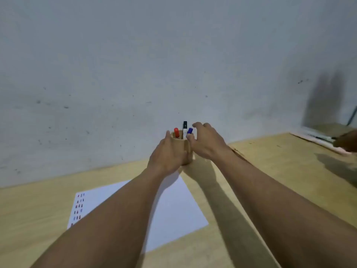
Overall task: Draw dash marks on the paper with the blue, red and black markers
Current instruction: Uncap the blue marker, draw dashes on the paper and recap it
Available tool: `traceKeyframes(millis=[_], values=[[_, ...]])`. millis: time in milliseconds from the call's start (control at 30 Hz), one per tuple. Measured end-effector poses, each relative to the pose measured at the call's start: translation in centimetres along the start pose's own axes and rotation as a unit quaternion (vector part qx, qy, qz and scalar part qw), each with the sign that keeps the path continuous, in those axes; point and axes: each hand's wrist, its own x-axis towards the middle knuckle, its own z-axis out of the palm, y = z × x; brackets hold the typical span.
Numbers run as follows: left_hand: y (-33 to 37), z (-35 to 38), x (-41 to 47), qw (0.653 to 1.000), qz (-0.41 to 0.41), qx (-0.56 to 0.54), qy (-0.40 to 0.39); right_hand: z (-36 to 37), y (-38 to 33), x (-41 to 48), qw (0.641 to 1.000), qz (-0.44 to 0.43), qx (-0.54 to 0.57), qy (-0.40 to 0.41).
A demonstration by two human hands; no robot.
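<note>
A wooden cup (187, 149) stands near the wall with three capped markers upright in it: red (176, 132), black (185, 127) and blue (190, 130). My left hand (167, 153) wraps the cup's left side. My right hand (205, 141) hovers at the cup's right rim, thumb and fingers spread around the blue marker's cap without clearly closing on it. A white paper (173, 209) lies on the table in front of the cup, with rows of small red, blue and dark dashes (78, 208) along its left edge. My left forearm covers part of the sheet.
The light wooden table (270, 171) meets a grey wall (173, 64) just behind the cup. At the far right edge lie a flat white-edged object (316, 137) and another person's hand (346, 143).
</note>
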Motion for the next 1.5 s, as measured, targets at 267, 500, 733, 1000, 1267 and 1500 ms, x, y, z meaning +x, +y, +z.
traceKeyframes(millis=[267, 500, 733, 1000, 1267, 1500], values=[[-0.3, 3.3, 1.3, 0.98, -0.073, -0.159, 0.097, 1.9, 0.7, 1.4, 0.99, 0.062, 0.118, 0.052], [-1.3, 3.9, 1.9, 0.979, -0.062, -0.165, 0.105, 2.9, 0.8, 2.4, 0.973, 0.1, 0.196, 0.065], [-1.5, 3.8, 2.1, 0.98, -0.058, -0.166, 0.093, 2.9, 0.4, 3.0, 0.958, 0.114, 0.241, 0.109], [-0.6, 3.1, 1.9, 0.989, -0.073, -0.111, 0.071, -1.0, -1.2, 2.8, 0.926, 0.067, 0.316, 0.196], [-0.5, -2.4, 0.7, 0.986, -0.103, -0.073, 0.106, -4.5, -4.7, 1.2, 0.947, -0.008, 0.286, 0.145], [-0.2, -11.0, -2.6, 0.965, -0.076, -0.126, 0.216, -5.5, -9.0, -1.3, 0.965, -0.083, 0.247, 0.033]])
